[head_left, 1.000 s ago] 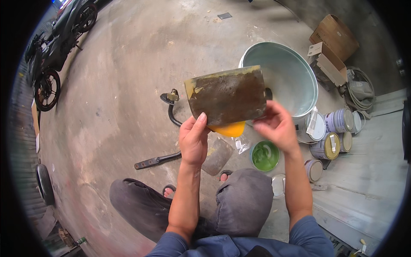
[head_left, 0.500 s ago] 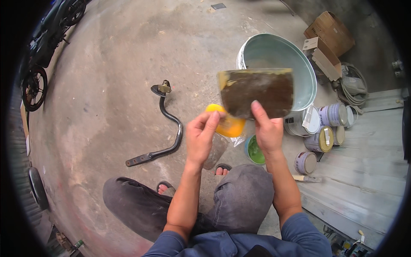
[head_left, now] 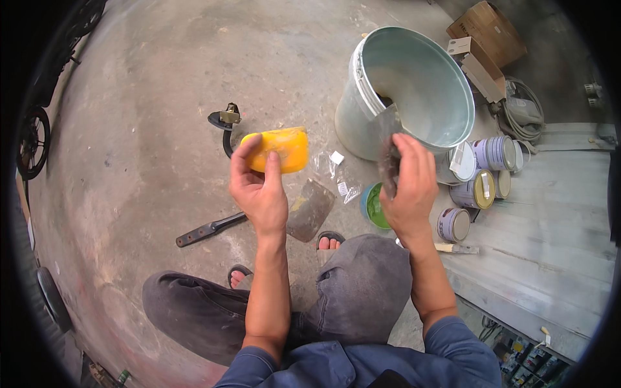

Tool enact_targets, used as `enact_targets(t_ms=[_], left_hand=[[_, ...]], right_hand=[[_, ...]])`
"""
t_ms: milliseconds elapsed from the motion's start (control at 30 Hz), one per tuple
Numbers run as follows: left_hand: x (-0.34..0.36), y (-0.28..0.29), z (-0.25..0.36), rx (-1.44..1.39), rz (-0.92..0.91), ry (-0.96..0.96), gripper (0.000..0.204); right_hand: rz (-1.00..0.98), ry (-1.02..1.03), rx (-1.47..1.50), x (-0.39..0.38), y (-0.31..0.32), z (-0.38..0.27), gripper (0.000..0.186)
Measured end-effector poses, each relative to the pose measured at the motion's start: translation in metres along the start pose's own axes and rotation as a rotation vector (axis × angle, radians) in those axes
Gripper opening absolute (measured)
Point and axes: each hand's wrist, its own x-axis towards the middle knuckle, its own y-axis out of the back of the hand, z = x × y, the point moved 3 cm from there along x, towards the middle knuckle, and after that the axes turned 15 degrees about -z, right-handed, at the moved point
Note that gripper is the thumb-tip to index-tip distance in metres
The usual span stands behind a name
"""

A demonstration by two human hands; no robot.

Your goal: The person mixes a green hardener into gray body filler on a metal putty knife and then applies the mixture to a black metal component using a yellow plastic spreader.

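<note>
My left hand [head_left: 259, 194] is closed on a yellow plastic spreader [head_left: 291, 145], raised over the floor. My right hand [head_left: 411, 184] grips a dark, stained flat plate [head_left: 390, 126], turned nearly edge-on in front of a large pale bucket [head_left: 352, 116]. Below and between my hands, another worn plate [head_left: 314, 207] lies on the floor beside clear plastic wrappers [head_left: 350, 190] and a small tub of green substance [head_left: 376, 210]. A bent black metal bar [head_left: 206, 231] with a bracketed end lies behind and left of my left hand, partly hidden by it.
Several paint cans [head_left: 464, 202] stand at the right. Behind them are cardboard boxes [head_left: 485, 29], a coiled hose [head_left: 527, 126] and pale sheet metal [head_left: 550, 220]. A motorbike wheel [head_left: 33, 143] and a loose tyre [head_left: 53, 297] are at the far left. My bent legs [head_left: 362, 284] are beneath my arms.
The dark plate has passed from my left hand to my right and turned from face-up to edge-on. My left hand now holds the yellow spreader and has moved left with it.
</note>
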Motion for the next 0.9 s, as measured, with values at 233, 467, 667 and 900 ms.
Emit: enact_targets(t_ms=[233,467,667,900], left_hand=[[0.000,0.001,0.002,-0.280,-0.042,0.074,0.041],[-0.006,-0.010,-0.006,-0.404,-0.128,0.217,0.037],[-0.030,0.003,-0.041,-0.622,-0.147,0.350,0.027],[-0.016,0.005,-0.017,-0.383,-0.456,0.100,0.025]], right_hand=[[-0.573,-0.109,0.277,-0.022,-0.027,-0.014,0.022],[-0.260,0.008,0.789,0.005,-0.007,-0.027,0.027],[-0.204,0.704,0.275,0.030,-0.013,-0.065,0.035],[-0.176,0.603,0.148,0.026,-0.017,-0.058,0.034]])
